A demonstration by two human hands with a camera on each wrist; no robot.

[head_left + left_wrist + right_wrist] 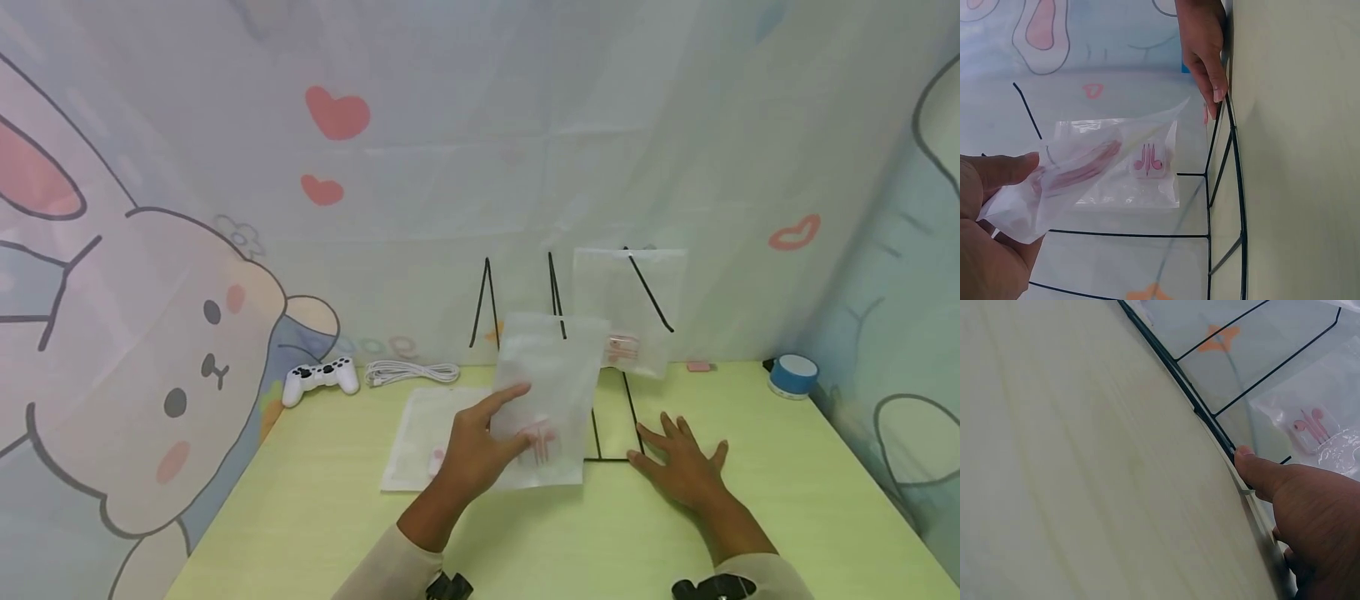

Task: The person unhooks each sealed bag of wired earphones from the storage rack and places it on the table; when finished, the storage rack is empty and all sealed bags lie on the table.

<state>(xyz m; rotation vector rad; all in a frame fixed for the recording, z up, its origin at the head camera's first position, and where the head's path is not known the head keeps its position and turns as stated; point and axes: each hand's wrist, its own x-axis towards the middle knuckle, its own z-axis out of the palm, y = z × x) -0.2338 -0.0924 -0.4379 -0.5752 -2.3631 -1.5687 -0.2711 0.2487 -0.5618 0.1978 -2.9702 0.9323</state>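
Note:
My left hand [480,442] pinches a frosted plastic bag [551,358] between thumb and fingers. Pink earphones [542,442] show through its lower part. The bag's top overlaps the middle prong of a black wire rack [615,460]; whether the prong passes through it, I cannot tell. On the rack's right prong hangs a similar bag [630,292], also with pink earphones [1313,427]. My right hand [682,467] holds the right front corner of the rack's base, its thumb [1257,469] against the wire.
Another bag [420,442] lies flat left of the rack. Along the back stand a white game controller [321,379], a coiled white cable [412,372], a small pink block [701,367] and a blue-and-white round object [793,377]. A printed curtain [450,167] hangs behind the table.

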